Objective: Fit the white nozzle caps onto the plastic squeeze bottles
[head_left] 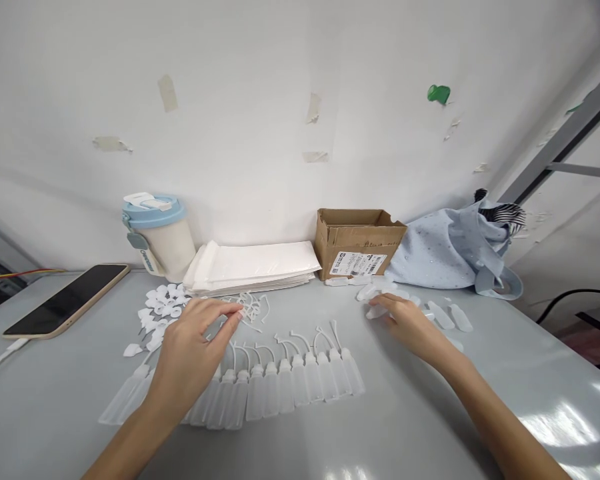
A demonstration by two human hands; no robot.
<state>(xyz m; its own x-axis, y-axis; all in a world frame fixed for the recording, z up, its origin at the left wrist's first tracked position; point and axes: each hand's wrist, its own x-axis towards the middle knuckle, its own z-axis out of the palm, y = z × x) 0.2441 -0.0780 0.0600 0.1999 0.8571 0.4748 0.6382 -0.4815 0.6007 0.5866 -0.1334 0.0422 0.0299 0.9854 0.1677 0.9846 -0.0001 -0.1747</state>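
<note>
My left hand is by a small heap of thin white cords, thumb and forefinger pinched together at its edge; what is between the tips is too small to make out. My right hand has its fingers closed on a small translucent plastic bottle at the near left of a loose group of such bottles. In front of me runs a row of similar bottles, each topped with a thin curved white cord. My left hand and forearm hide part of that row.
White caps lie heaped left of my left hand. Behind stand a lidded cup, a stack of white envelopes, an open cardboard box and a light blue bag. A phone with a cable lies at far left.
</note>
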